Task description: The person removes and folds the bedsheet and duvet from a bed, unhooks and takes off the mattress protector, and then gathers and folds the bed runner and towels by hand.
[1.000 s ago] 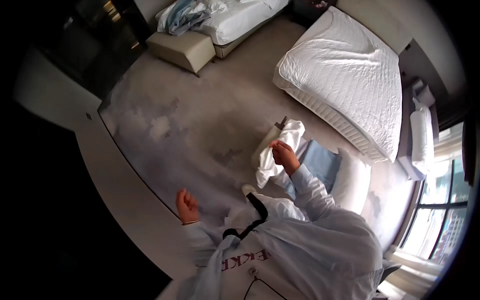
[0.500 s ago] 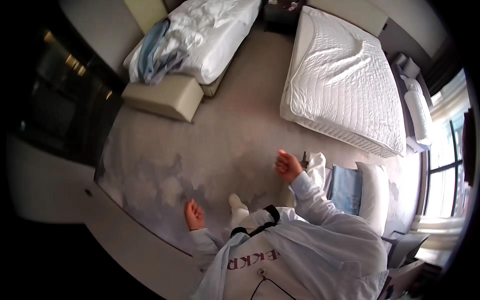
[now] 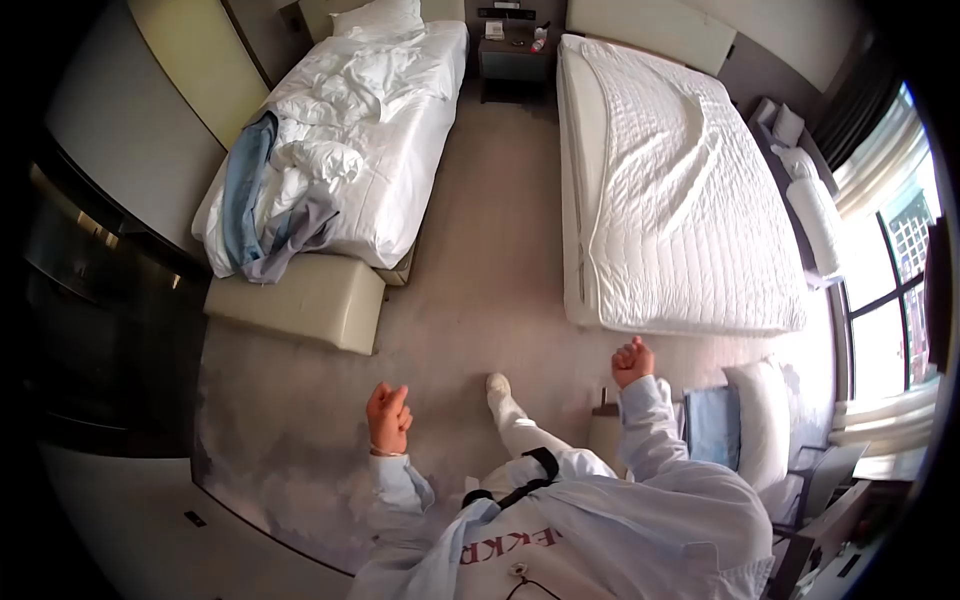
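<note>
The view swings toward the two beds, and the right hand [image 3: 632,362] no longer shows against the white bundle it overlapped a second ago; it now shows just below the foot of the quilted mattress pad [image 3: 690,230], right of centre. Its fingers are curled in against the palm, pressed together, with nothing visible in them; whether something small is hidden inside, I cannot tell. The left hand [image 3: 388,418], lower left of centre, is likewise closed loosely, thumb against the bent fingers, and it too shows nothing held. Its nearest furniture is the cream bench [image 3: 300,300] at the foot of the left bed, still well apart from it. What this change means is that the hands seem free and the person appears to be walking, one white shoe [image 3: 497,386] forward on the carpet [image 3: 450,340]. The pad lies rumpled over the right bed, upper right, its near edge at the mattress foot. At lower right, beside the right sleeve [image 3: 650,425], a blue cushion [image 3: 712,425] rests against a white pillow [image 3: 758,415]. Upper left, a crumpled white duvet [image 3: 330,95] and a blue cloth [image 3: 248,185] remain on the other bed.
</note>
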`<state>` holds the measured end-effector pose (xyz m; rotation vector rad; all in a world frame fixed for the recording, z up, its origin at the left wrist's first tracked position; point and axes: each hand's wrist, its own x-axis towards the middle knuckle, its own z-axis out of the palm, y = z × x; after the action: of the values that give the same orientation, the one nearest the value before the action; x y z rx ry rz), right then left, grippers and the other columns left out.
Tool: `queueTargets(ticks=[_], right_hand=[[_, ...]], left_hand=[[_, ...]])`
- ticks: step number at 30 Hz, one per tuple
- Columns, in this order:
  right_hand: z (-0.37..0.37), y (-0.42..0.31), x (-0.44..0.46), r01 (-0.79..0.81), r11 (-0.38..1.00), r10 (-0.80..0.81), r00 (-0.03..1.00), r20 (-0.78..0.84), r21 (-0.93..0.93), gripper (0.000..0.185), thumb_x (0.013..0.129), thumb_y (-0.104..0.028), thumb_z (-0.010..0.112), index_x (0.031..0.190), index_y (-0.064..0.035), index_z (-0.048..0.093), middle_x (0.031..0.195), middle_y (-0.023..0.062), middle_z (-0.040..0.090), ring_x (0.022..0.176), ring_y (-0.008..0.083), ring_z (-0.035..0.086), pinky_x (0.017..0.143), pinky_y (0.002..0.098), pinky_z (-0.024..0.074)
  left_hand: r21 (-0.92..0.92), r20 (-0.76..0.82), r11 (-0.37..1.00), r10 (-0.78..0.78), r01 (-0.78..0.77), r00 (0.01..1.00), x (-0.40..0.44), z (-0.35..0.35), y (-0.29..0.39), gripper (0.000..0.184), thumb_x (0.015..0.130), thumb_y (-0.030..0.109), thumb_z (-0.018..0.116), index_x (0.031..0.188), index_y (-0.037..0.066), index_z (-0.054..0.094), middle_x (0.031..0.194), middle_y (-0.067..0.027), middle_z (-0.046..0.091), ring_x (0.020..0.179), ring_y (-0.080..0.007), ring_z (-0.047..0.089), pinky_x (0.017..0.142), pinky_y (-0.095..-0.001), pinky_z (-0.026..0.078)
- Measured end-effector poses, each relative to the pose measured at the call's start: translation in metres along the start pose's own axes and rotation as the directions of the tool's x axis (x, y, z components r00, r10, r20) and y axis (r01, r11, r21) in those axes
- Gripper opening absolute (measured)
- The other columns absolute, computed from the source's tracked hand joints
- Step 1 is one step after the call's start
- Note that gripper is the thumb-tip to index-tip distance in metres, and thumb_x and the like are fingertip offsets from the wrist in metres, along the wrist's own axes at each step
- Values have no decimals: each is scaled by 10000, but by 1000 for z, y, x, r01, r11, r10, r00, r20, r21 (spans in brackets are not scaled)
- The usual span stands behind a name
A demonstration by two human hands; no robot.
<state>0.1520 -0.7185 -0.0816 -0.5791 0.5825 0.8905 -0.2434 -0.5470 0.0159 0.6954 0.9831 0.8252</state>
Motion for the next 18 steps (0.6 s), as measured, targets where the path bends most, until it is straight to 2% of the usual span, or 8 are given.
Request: queueTargets(ticks=[2,4,5,7,10,12,15,18], right_hand=[[47,27,52,-46,999,46,999,-8,3,172,852,-196,413,683,-175,400,474,-41,257,386,103,221,364,252,173],[115,58,87,-163,985,153,975,163,52,152,848,-165,448,700,-164,413,491,-42,272,394,103,225,378,248,187],[151,71,106,-146,987,155,970,186,-60,133,848,-161,452,716,-168,437,497,-44,276,398,97,224,386,241,195],[223,100,121,-161,986,169,947,272,-54,118,848,-157,450,731,-166,454,502,-46,282,397,90,220,387,238,199],[321,128,153,-160,975,190,958,213,-153,124,849,-169,459,725,-165,450,503,-48,273,404,89,226,383,239,200],[358,135,183,-250,931,331,886,324,-267,136,856,-183,462,722,-165,448,502,-49,267,416,83,236,378,236,197],[387,119,235,-299,925,370,851,373,-235,148,887,-140,397,747,-133,445,504,-43,274,418,83,240,381,229,214],[376,81,306,-233,971,239,928,285,-54,171,897,-152,380,731,-139,418,506,-45,275,418,83,237,382,222,213]], left_hand=[[-20,-72,1000,-6,5,997,42,-6,5,338,808,59,552,637,172,284,515,62,242,369,-39,172,346,-232,152],[-107,-144,994,-8,-8,990,80,-4,-9,329,806,56,552,639,170,292,514,61,240,369,-40,175,346,-232,155],[-188,-200,981,16,-54,980,104,1,-5,320,804,52,552,642,167,301,512,60,239,370,-41,177,345,-233,158],[-99,-156,994,23,-38,988,136,27,10,309,798,48,551,640,162,311,507,54,237,375,-44,190,343,-228,168],[-193,-91,973,-145,126,985,213,68,34,316,797,52,551,629,155,305,504,51,236,374,-45,197,338,-225,169],[-181,-12,970,-167,163,986,270,90,47,336,797,59,554,612,157,291,502,53,234,373,-42,197,334,-220,166],[-107,11,983,-149,149,989,356,128,75,346,796,59,554,605,158,283,504,54,238,370,-38,187,331,-221,152],[-67,104,970,-225,233,969,461,158,95,386,788,51,555,563,163,261,479,58,216,364,-40,185,333,-221,142]])
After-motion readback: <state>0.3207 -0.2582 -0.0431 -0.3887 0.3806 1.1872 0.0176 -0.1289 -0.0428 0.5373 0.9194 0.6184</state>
